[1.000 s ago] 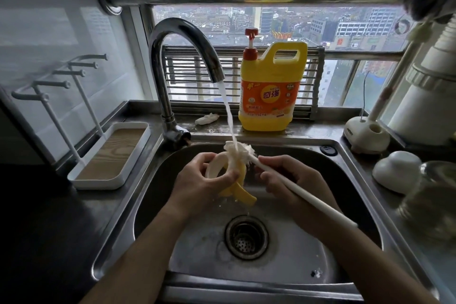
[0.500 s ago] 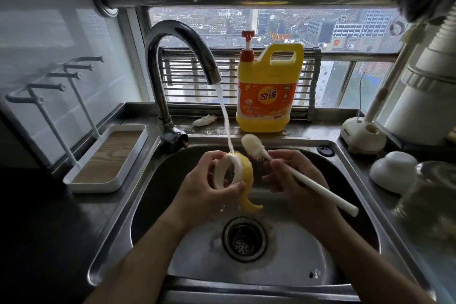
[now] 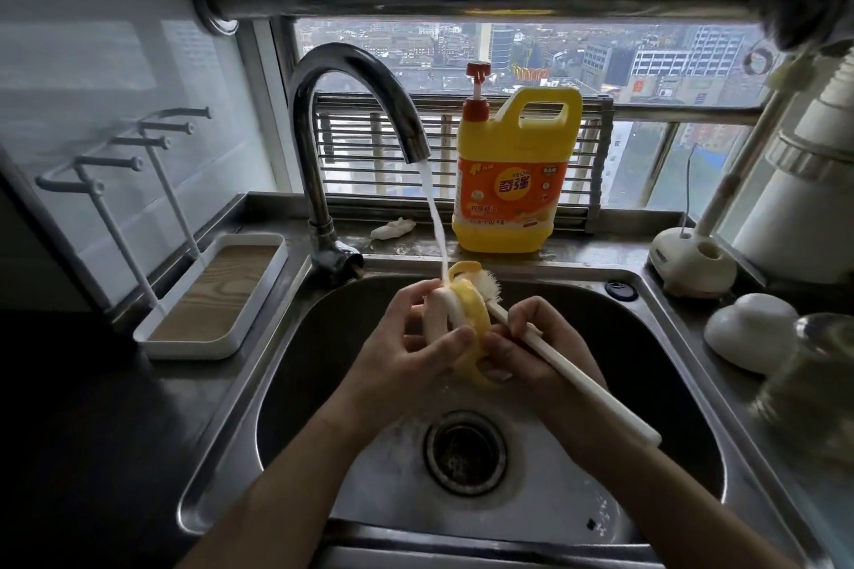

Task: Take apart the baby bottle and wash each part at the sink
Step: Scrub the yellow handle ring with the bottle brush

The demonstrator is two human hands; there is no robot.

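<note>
Over the steel sink [image 3: 286,383], my left hand [image 3: 406,351] grips the bottle's yellow collar ring with handles [image 3: 469,314], held on edge under the running water from the faucet [image 3: 342,74]. My right hand [image 3: 531,351] holds the white handle of a bottle brush [image 3: 573,379]. The brush head [image 3: 485,284] pokes through the ring toward the back. A white dome-shaped bottle cap [image 3: 748,333] and a clear glass bottle body [image 3: 813,388] stand on the counter at the right.
A yellow detergent jug [image 3: 513,180] stands behind the sink on the ledge. A white drying rack with a tray [image 3: 208,300] sits at the left. A white brush stand [image 3: 693,263] is at the right. The drain [image 3: 464,453] lies below my hands.
The brush head was beside the ring half a second ago; now it goes through the ring. My left hand has turned the ring more on edge.
</note>
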